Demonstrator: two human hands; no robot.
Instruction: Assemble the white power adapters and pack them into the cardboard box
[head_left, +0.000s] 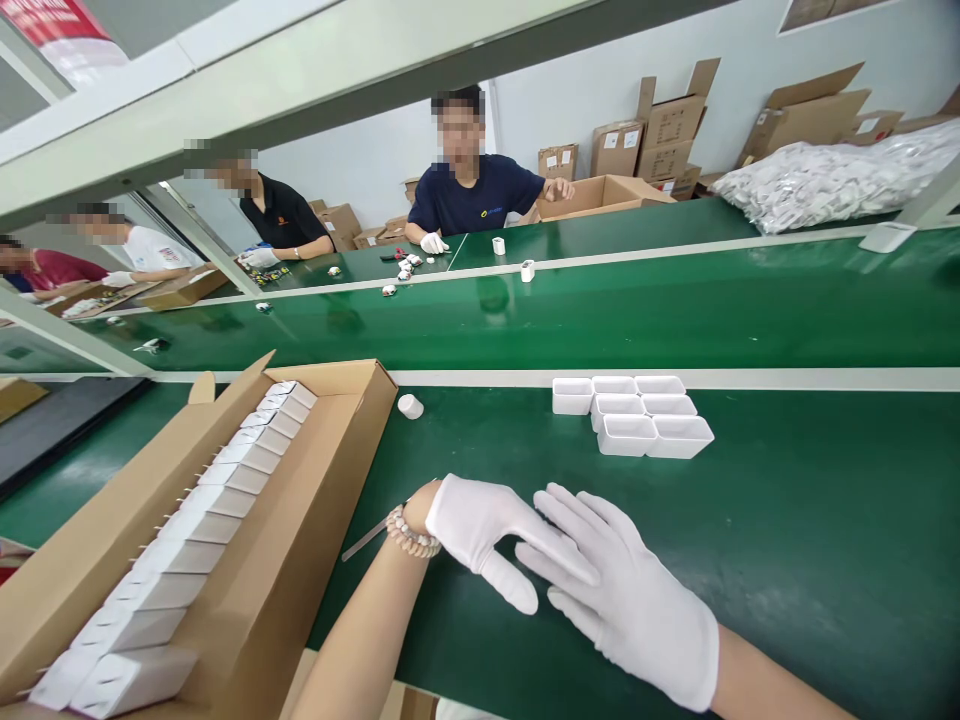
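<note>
My left hand [487,535], in a white glove with a beaded bracelet at the wrist, hovers over the green table [787,540]. Its thumb stands apart from its fingers. My right hand [626,590], gloved too, has its fingers spread and overlaps the left fingertips. Neither hand shows anything held. Beyond them stands a group of several open white plastic housings [626,436]. To the left lies a long cardboard box [337,420] with a row of white plug-like units [217,510] inside. A small white cylinder [410,406] is beside the box.
A thin clear strip [365,540] lies by my left wrist. Past a pale rail [750,379] runs a green conveyor belt [675,315]. Co-workers sit across it, one [480,190] facing me. A large bag of white parts [832,180] rests at the far right.
</note>
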